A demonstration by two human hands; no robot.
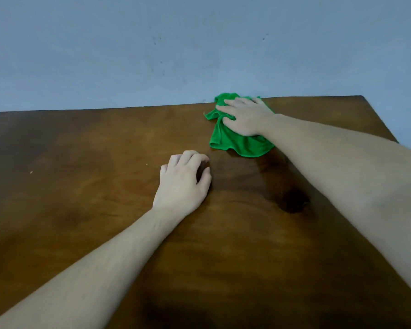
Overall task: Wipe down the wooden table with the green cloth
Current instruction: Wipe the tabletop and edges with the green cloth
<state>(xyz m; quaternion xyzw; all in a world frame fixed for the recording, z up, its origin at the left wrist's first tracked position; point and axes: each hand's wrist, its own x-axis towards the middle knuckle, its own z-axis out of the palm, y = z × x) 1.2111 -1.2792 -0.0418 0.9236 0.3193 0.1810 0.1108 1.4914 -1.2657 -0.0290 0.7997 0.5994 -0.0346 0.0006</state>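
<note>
The wooden table (pixel 86 176) fills the lower part of the head view, dark brown with a patchy grain. A crumpled green cloth (pixel 237 142) lies near the table's far edge, right of centre. My right hand (pixel 244 116) presses flat on top of the cloth, fingers spread and pointing left, the arm stretched out from the right. My left hand (pixel 184 184) rests on the bare wood in the middle of the table, fingers curled under, holding nothing.
A plain pale blue wall (pixel 176 48) rises directly behind the table's far edge. The table's right edge (pixel 380 119) runs diagonally toward the near right. A few tiny pale specks (pixel 31 172) lie on the wood at the left.
</note>
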